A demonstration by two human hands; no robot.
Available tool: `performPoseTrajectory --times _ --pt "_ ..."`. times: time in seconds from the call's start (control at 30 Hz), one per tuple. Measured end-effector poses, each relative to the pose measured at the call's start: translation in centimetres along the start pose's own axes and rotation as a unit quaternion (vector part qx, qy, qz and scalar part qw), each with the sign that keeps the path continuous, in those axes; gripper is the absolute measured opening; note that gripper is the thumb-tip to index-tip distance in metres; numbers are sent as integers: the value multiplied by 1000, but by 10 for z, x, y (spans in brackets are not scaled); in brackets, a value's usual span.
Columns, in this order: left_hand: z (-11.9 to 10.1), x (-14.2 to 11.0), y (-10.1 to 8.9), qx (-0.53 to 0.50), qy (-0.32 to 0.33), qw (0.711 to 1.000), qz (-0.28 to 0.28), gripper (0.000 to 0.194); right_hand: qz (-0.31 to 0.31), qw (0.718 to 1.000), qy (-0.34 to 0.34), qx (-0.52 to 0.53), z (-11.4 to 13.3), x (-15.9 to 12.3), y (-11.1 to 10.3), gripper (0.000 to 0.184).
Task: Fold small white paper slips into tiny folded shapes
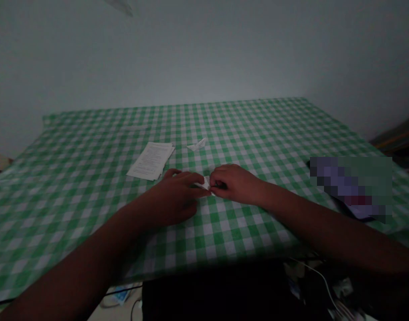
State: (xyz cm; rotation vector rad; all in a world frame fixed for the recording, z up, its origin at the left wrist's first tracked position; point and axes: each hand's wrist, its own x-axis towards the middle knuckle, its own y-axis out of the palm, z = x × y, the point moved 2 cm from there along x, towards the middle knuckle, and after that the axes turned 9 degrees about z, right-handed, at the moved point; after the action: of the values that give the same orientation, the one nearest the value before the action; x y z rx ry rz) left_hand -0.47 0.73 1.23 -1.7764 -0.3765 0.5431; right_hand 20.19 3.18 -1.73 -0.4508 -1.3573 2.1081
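Near the front middle of the table, a small piece of folded paper [207, 182] with print on it lies between my two hands, mostly covered by fingers. My left hand [179, 196] reaches in from the left, its fingertips closed on the paper's left side. From the right, my right hand [233, 183] pinches the other end with thumb and curled fingers. The exact folds are too dark and small to make out. Just beyond them sits a small folded paper boat [196, 145].
A stack of printed sheets [150, 161] lies left of the paper boat. At the right is a dark, flat device [349, 205], its screen pixelated. A green-and-white checked cloth [244, 129] covers the table, which meets a pale wall. Cables [320, 274] hang below the front edge.
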Motion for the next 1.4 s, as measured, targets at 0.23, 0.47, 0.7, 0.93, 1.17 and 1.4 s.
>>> performPoseTrajectory --times 0.23,0.47,0.7,0.93,1.17,1.4 --pt "-5 2 -2 -9 -24 1000 8 47 27 998 -45 34 -6 -2 -5 7" --pt "-3 2 -3 -29 -27 999 15 49 28 999 -35 23 -4 -3 -6 6" --pt "-2 1 -2 -36 -30 999 14 51 23 999 -26 20 -3 -3 -5 7" --pt "-2 0 -2 -36 -22 999 18 52 15 1000 -4 27 -3 -1 -4 9" --pt "-2 0 -4 -39 -17 999 12 53 19 999 23 24 -6 2 -2 8" --pt "0 0 -2 -45 -18 999 13 54 6 999 36 7 -8 3 -2 11"
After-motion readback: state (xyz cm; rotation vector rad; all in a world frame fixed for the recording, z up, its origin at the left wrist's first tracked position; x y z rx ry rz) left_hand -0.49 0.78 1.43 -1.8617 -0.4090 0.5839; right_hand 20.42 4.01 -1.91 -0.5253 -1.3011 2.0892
